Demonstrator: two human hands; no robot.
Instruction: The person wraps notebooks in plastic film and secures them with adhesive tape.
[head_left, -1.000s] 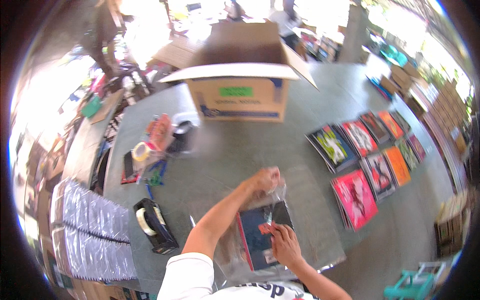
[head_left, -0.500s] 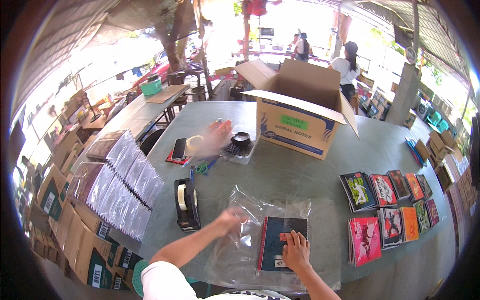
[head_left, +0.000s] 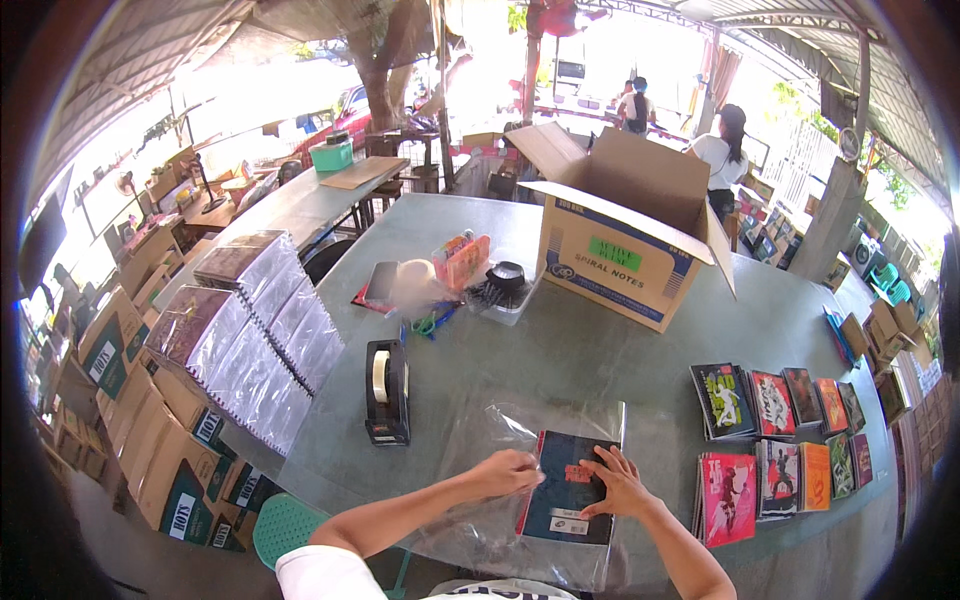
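Note:
A dark notebook [head_left: 568, 490] lies inside a clear plastic sleeve [head_left: 500, 435] on the grey-green table [head_left: 600, 350], near its front edge. My left hand [head_left: 510, 470] grips the notebook's left edge through the plastic. My right hand [head_left: 618, 482] lies flat on the right part of the cover, fingers spread.
A black tape dispenser [head_left: 387, 390] stands left of the sleeve. An open cardboard box [head_left: 625, 245] sits at the table's far side, with scissors and small items beside it. Rows of colourful notebooks [head_left: 780, 430] lie to the right. Wrapped notebook stacks [head_left: 250, 340] and cartons are on the left. People stand far behind.
The view has tilted up and steadied. My left hand has moved right onto the notebook's left edge, and the sleeve now lies flatter on the table.

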